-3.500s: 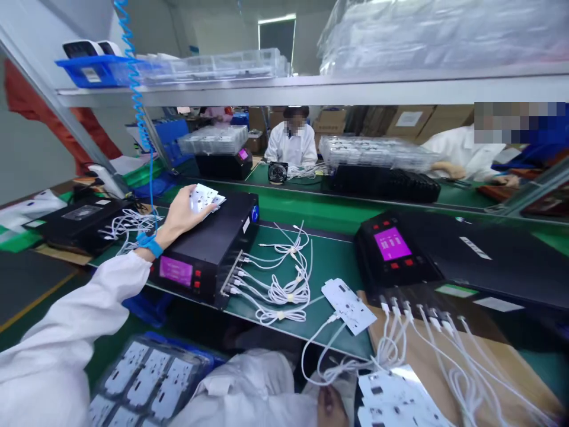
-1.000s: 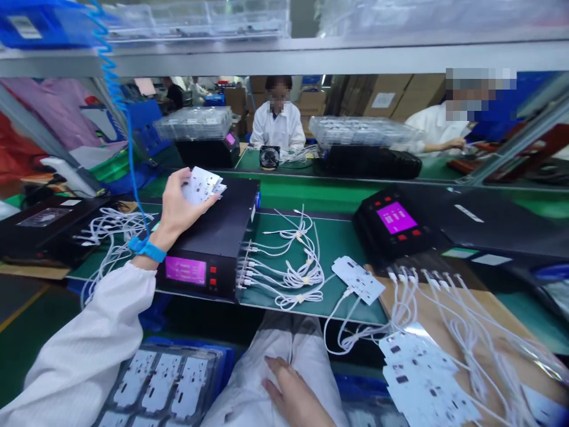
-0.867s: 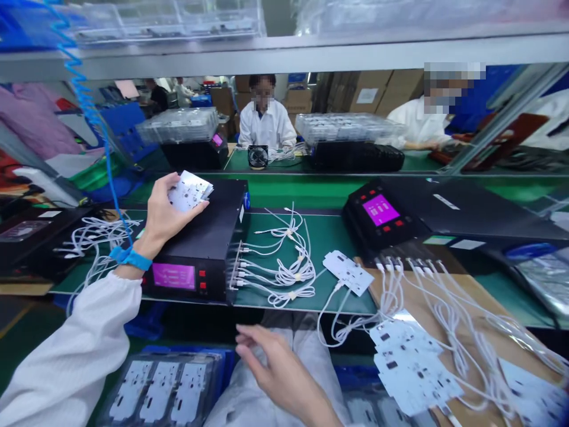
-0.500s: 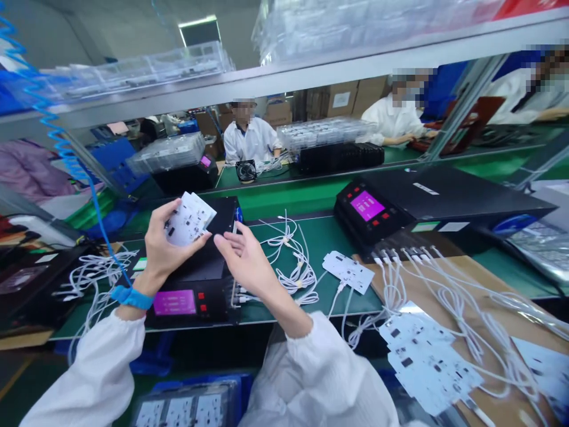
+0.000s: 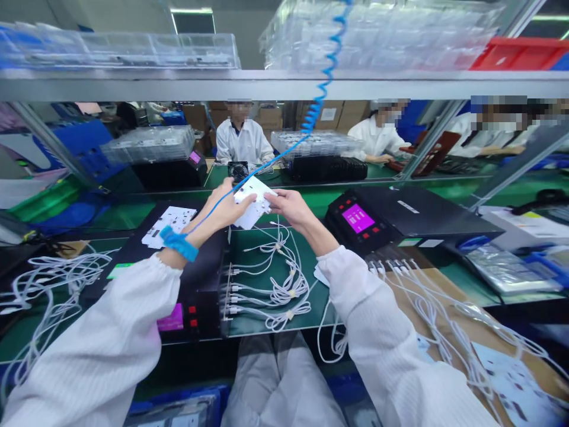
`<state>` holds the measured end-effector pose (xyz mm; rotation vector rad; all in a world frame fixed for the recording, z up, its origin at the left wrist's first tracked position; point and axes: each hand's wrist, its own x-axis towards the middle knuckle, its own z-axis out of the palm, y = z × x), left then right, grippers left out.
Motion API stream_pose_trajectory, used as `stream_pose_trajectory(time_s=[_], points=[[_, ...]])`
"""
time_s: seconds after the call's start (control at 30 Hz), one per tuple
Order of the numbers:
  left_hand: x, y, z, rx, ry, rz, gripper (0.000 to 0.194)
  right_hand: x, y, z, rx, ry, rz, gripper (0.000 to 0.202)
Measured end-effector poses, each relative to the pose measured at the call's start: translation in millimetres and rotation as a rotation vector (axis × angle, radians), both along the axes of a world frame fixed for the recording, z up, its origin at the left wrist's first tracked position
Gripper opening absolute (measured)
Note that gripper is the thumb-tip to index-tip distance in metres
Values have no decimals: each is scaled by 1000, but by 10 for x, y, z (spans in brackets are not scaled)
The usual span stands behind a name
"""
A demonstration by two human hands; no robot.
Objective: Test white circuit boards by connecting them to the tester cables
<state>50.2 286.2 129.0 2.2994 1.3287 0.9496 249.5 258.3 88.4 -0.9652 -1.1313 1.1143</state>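
A white circuit board is held up in front of me, above the bench and just right of a black tester box. My left hand grips its left side, the thumb lying across its face. At the right edge, the fingers of my right hand pinch the same board. Whether more boards are stacked beneath it I cannot tell. Behind my left wrist, which wears a blue strap, another white board lies on the tester's top.
Bundled white cables run from the tester's side. At right stands a second black tester, with cables over brown cardboard and more boards. A coiled blue cord crosses the view. Coworkers sit beyond the shelf.
Both hands have shifted right as the view turned. My right hand, free before, now grips the board's right edge. A board now shows on the tester's top.
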Motion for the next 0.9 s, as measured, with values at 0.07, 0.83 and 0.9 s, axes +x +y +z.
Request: stream_pose_trajectory(time_s=[0.07, 0.83, 0.9], points=[[220, 172, -19, -218, -6, -73, 44, 201, 117, -65, -28, 1, -11, 25], [502, 732, -699, -147, -112, 100, 34, 483, 730, -1417, -95, -419, -292, 36], [501, 745, -716, -135, -143, 78, 39, 456, 624, -1394, -41, -319, -301, 46]])
